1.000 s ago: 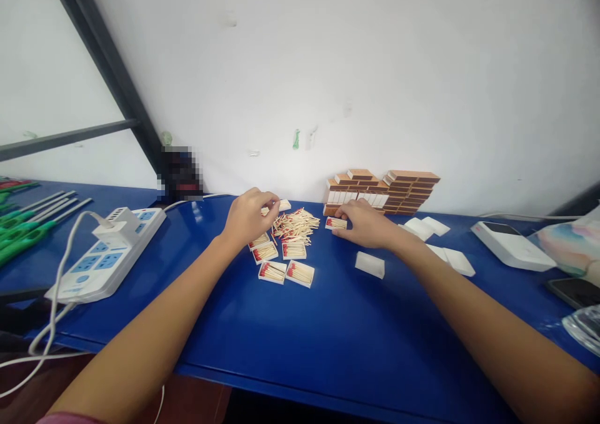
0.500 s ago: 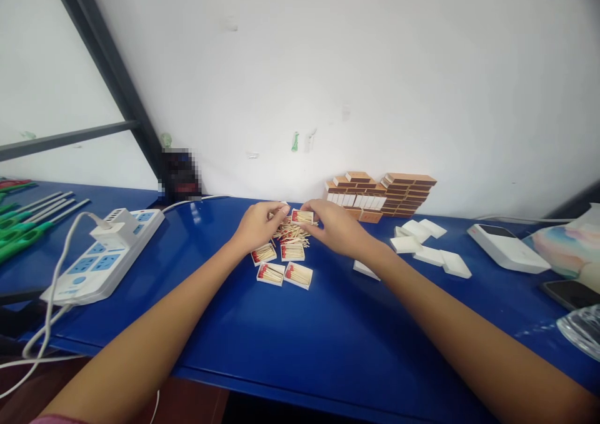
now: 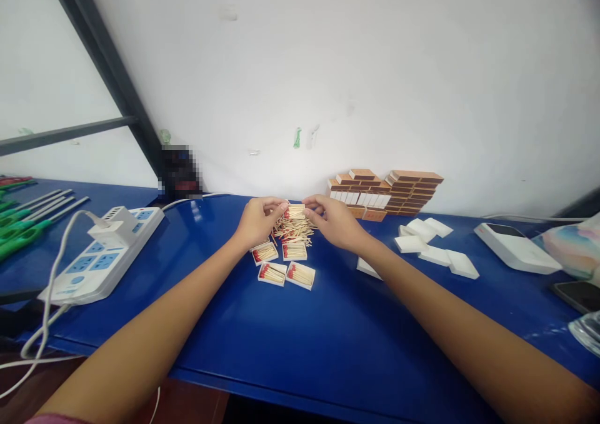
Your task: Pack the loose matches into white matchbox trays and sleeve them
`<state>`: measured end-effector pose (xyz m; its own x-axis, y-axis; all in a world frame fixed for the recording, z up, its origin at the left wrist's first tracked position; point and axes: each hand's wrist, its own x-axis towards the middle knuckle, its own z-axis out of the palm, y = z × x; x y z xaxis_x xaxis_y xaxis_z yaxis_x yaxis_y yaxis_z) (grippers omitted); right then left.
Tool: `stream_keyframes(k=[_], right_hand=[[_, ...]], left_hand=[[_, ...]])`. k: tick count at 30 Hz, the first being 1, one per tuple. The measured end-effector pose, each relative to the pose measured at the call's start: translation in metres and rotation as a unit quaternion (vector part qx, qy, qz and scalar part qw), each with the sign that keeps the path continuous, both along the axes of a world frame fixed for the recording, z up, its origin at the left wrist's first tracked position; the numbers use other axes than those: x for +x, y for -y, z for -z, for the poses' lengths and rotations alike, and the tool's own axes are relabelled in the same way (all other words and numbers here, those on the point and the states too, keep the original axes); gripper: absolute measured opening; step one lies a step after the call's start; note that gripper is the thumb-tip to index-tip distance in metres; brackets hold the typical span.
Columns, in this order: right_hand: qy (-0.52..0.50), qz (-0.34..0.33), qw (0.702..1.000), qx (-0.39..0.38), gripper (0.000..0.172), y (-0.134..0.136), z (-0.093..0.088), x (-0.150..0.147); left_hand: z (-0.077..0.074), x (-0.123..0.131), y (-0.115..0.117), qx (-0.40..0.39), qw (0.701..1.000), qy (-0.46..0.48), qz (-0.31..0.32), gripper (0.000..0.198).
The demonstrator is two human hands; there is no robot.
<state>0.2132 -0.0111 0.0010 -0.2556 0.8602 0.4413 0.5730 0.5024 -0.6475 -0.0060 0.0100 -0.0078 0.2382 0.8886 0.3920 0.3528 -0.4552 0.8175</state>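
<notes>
Between both hands, above a pile of loose matches [image 3: 295, 231], is a small white matchbox tray [image 3: 295, 211] filled with red-tipped matches. My left hand [image 3: 259, 221] grips its left end, thumb and fingers closed. At the right end, my right hand [image 3: 334, 221] pinches it between thumb and fingers. Nearer to me on the blue table lie several filled trays: a left back tray [image 3: 264, 253], a right back tray [image 3: 294, 251], a left front tray [image 3: 272, 273] and a right front tray [image 3: 300, 275].
Brown matchboxes [image 3: 412, 192] are stacked against the wall. White trays [image 3: 434, 255] lie scattered to the right, near a white device [image 3: 515, 247] and a dark phone [image 3: 579, 297]. A power strip [image 3: 100, 261] with cables and green-handled tools [image 3: 28, 224] occupy the left.
My left hand has come onto the left end of the tray, which now sits level between both hands. The right hand has shifted slightly right. The view has moved a little.
</notes>
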Motion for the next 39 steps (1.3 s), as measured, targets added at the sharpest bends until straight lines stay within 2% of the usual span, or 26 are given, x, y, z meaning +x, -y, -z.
stream_keyframes(k=[5, 9, 17, 22, 26, 39], right_hand=[[-0.025, 0.013, 0.999, -0.020, 0.016, -0.008, 0.003, 0.005], [-0.026, 0.030, 0.999, -0.002, 0.015, -0.007, 0.002, 0.007], [0.056, 0.031, 0.995, 0.079, 0.014, 0.006, 0.001, 0.007], [0.119, 0.012, 0.982, 0.143, 0.017, 0.015, 0.003, 0.008], [0.159, 0.005, 0.971, 0.178, 0.019, 0.020, 0.005, 0.008], [0.187, 0.014, 0.955, 0.228, 0.025, 0.020, 0.008, 0.008]], left_hand=[[-0.001, 0.004, -0.005, 0.004, 1.000, 0.004, 0.004, 0.036], [-0.001, 0.006, -0.009, 0.001, 1.000, 0.009, 0.008, 0.032], [-0.008, -0.003, -0.003, 0.015, 0.999, -0.023, 0.024, 0.034], [-0.017, -0.003, 0.002, 0.043, 0.998, -0.044, 0.023, 0.019], [-0.016, -0.001, 0.004, 0.082, 0.993, -0.079, 0.016, 0.014], [-0.018, -0.004, 0.007, 0.138, 0.984, -0.109, -0.036, 0.030]])
